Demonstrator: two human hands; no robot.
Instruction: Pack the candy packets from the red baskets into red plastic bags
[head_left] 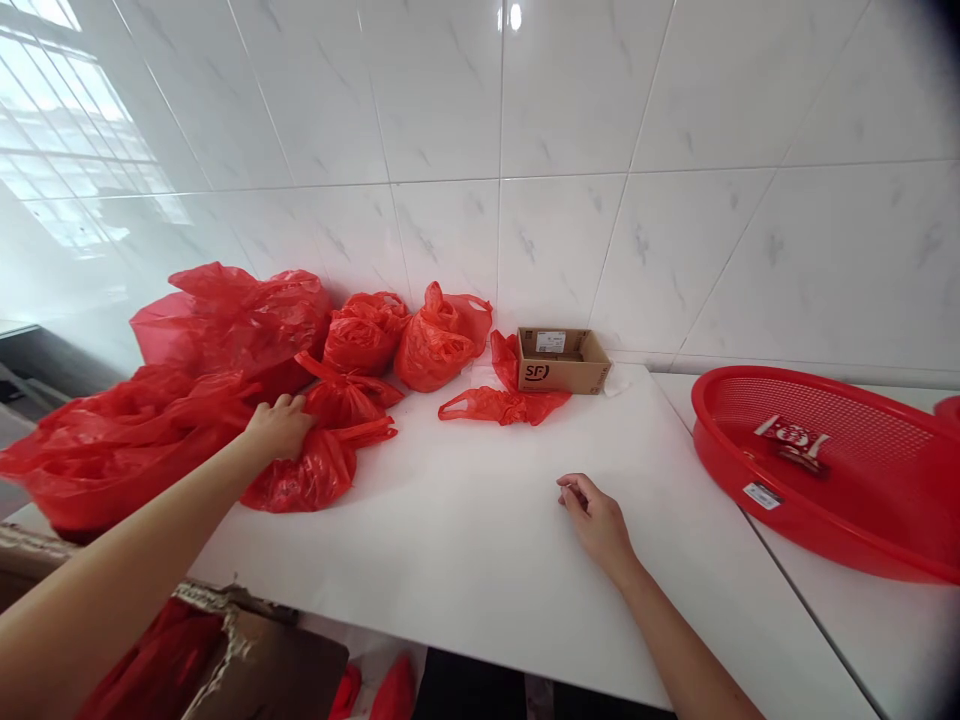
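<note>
Red plastic bags [225, 330] lie heaped at the far left of the white surface [465, 560], and the left hand [279, 428] rests on a small knotted bag [315, 475] at the heap's front edge, fingers curled onto the plastic. Further right, the right hand [596, 520] lies loosely curled and empty on the bare surface, below a small cardboard box [562, 360] by the wall. A red mesh basket [832, 470] sits at the far right.

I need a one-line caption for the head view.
Left hand on a red bag, right hand resting on the white table.
</note>
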